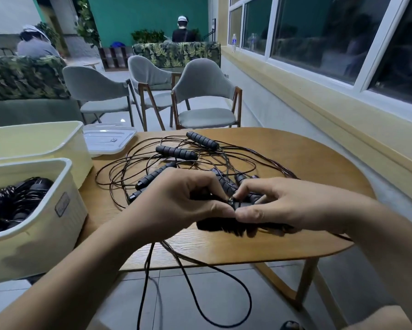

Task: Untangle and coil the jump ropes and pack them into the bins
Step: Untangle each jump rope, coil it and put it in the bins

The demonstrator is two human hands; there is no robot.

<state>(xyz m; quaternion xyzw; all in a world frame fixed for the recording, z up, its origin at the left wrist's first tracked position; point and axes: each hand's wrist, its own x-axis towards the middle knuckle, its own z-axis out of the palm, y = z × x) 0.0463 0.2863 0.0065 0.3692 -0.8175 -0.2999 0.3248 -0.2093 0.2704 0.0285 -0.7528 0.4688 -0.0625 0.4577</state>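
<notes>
Hanging off the near edge of the table (pixel 307 163), a long rope loop (pixel 224 294) droops almost to the floor tiles, and this is the first risk: a foot or chair leg could catch it and yank whatever it is tied to out of the fingers. Just above it, the left hand (pixel 183 198) and the right hand (pixel 283 206) meet fingertip to fingertip, fingers curled, both pinching a small fitting (pixel 231 201) on top of a dark bundle (pixel 226 226) that lies at the table's front; the bundle is too blurred to say whether it is handle or coiled rope. If the pinch slips, the bundle will likely spring loose and its turns spill over the edge. Behind the hands the remaining jump ropes (pixel 176 160) lie in one overlapping tangle across the middle of the table, handles (pixel 176 152) scattered among the thin cords; pulling hard on the held strand would probably tighten crossings there instead of freeing them, and could drag a handle off the table. At the left, the near bin (pixel 33 234) already holds dark coiled ropes, with the far bin (pixel 45 144) behind it and a clear lid (pixel 107 141) beside that; a loosely wound coil dropped in may snag on those already packed.
</notes>
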